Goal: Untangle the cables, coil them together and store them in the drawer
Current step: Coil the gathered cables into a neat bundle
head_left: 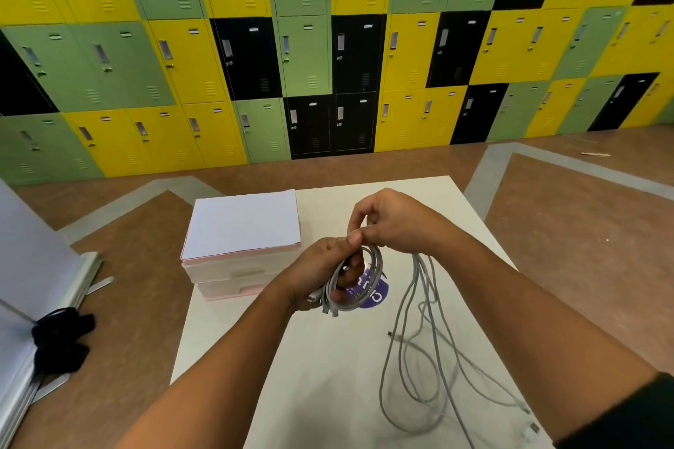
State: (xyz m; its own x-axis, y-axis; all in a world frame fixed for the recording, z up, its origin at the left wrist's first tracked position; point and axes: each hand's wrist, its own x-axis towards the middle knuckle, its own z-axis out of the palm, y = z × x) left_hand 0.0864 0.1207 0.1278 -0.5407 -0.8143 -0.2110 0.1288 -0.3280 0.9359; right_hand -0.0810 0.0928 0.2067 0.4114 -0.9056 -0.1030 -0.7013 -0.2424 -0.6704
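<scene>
a coil is gripped by the left hand, loose cables pinched by the right hand. they could be knotted if tugged.

This is a locker room or shared storage hall, of the kind found in a school, gym or workplace. One whole wall is filled with stacked metal lockers in yellow, green and black, each door with a recessed handle, a label slot and vent louvres. The floor is hard and brown with grey inlaid bands. A plain white bench stands in the open, carrying a small pink drawer unit, and white panels show at the left edge.
</scene>
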